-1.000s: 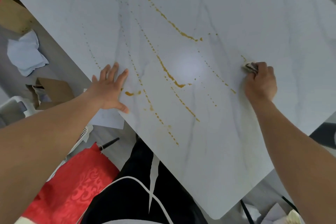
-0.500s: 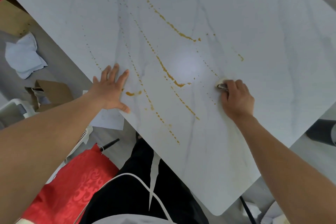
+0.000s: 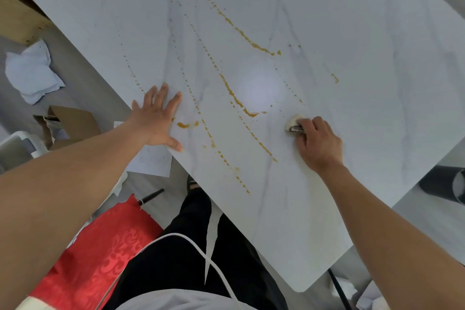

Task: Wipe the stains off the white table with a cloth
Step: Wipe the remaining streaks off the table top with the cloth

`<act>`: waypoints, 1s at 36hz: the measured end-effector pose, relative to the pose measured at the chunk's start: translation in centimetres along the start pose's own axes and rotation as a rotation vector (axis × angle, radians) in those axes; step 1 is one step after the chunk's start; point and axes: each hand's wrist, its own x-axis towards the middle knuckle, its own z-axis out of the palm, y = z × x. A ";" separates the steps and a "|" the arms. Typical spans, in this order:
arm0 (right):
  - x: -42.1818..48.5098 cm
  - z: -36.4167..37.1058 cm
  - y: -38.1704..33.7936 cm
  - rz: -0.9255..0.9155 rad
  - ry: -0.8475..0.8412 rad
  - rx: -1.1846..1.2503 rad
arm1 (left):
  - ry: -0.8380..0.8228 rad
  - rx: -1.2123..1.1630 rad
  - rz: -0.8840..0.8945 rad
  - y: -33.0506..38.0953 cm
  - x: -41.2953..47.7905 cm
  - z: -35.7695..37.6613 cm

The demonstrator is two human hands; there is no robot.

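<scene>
The right hand [image 3: 319,143] curls round a small wadded cloth [image 3: 293,124], fingers bunched over it and pressing it onto the white marbled surface [image 3: 364,20]; balled this tight, the cloth makes a firm pad under the fingertips, which I judge suits scrubbing thin sticky lines better than mopping a puddle; only a pale, slightly soiled edge shows past the knuckles. The cloth sits right of the surface's middle, near the lower end of a faint dotted trail [image 3: 293,92] and a little apart from the thick amber streak [image 3: 237,100] on its left; that placing suggests the wiping works leftward, line by line.

The left hand [image 3: 158,118] lies flat and spread wide near the surface's left edge, holding nothing; it looks like a brace, taking the lean of the body so the other arm can reach and bear down; a small amber blob [image 3: 187,124] lies just beside it, so the hand will have to shift before that patch can be cleaned.

Most stains [image 3: 236,29] remain, fanning in long brownish lines from the far side toward the person; one lone spot [image 3: 334,78] lies well to the right of the cloth; the job seems far from done. Crumpled paper [image 3: 30,73] and red fabric [image 3: 100,246] lie on the floor below.
</scene>
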 end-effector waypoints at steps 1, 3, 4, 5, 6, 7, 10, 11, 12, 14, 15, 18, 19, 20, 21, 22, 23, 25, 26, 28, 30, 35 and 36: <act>0.3 -0.1 0.0 0.088 0.015 0.026 | 0.002 -0.002 0.001 0.0 0.0 0.0; 0.9 -0.2 -0.4 0.307 0.059 0.098 | 0.005 -0.006 0.001 0.0 0.1 0.1; 1.0 -0.1 -0.9 0.390 0.076 0.119 | 0.005 -0.006 0.002 0.0 0.1 0.1; 0.9 0.0 -1.5 0.430 0.087 0.121 | 0.006 -0.005 0.002 -0.1 0.1 0.1; 0.7 0.2 -2.1 0.421 0.088 0.109 | 0.007 -0.005 0.003 -0.1 0.1 0.1; 0.2 0.4 -2.8 0.373 0.082 0.095 | 0.007 -0.007 0.005 -0.1 0.1 0.2; -1.5 1.0 -3.9 0.113 0.010 0.046 | 0.007 -0.009 0.005 -0.1 0.1 0.2; -1.7 1.1 -3.9 0.035 -0.012 0.030 | 0.006 -0.008 0.005 -0.1 0.2 0.2; -1.7 1.0 -3.6 -0.010 -0.027 0.024 | 0.007 -0.007 0.004 -0.2 0.2 0.2; -1.3 0.7 -3.2 0.026 -0.036 0.039 | 0.014 -0.013 0.005 -0.3 0.2 0.3; -1.0 0.6 -3.1 0.095 -0.024 0.060 | 0.019 -0.015 0.007 -0.3 0.3 0.4; -0.5 0.7 -3.6 0.359 0.044 0.157 | 0.026 -0.017 0.017 -0.4 0.3 0.5; -0.6 0.8 -4.0 0.396 0.053 0.156 | 0.026 -0.019 0.019 -0.4 0.4 0.5; -0.9 0.9 -4.6 0.386 0.054 0.136 | 0.026 -0.019 0.020 -0.5 0.4 0.5; -1.4 1.1 -5.1 0.334 0.054 0.111 | 0.029 -0.018 0.020 -0.6 0.4 0.5; -2.0 1.4 -5.6 0.253 0.042 0.085 | 0.031 -0.018 0.018 -0.6 0.4 0.6; -2.6 1.6 -6.0 0.159 0.021 0.059 | 0.033 -0.019 0.019 -0.6 0.4 0.6; -3.6 1.9 -6.1 -0.013 -0.029 0.004 | 0.032 -0.021 0.026 -0.6 0.4 0.6; -3.7 1.9 -5.8 -0.065 -0.046 -0.009 | 0.031 -0.021 0.028 -0.6 0.4 0.6; -3.2 1.7 -5.4 -0.028 -0.048 -0.001 | 0.034 -0.017 0.026 -0.5 0.4 0.7; -2.6 1.6 -5.5 0.149 -0.008 0.053 | 0.036 -0.013 0.026 -0.6 0.5 0.8; -3.0 2.1 -7.8 0.328 0.052 0.115 | 0.040 -0.005 0.030 -0.7 0.7 0.8; -3.6 2.4 -8.3 0.273 0.039 0.092 | 0.038 -0.001 0.030 -0.8 0.7 0.7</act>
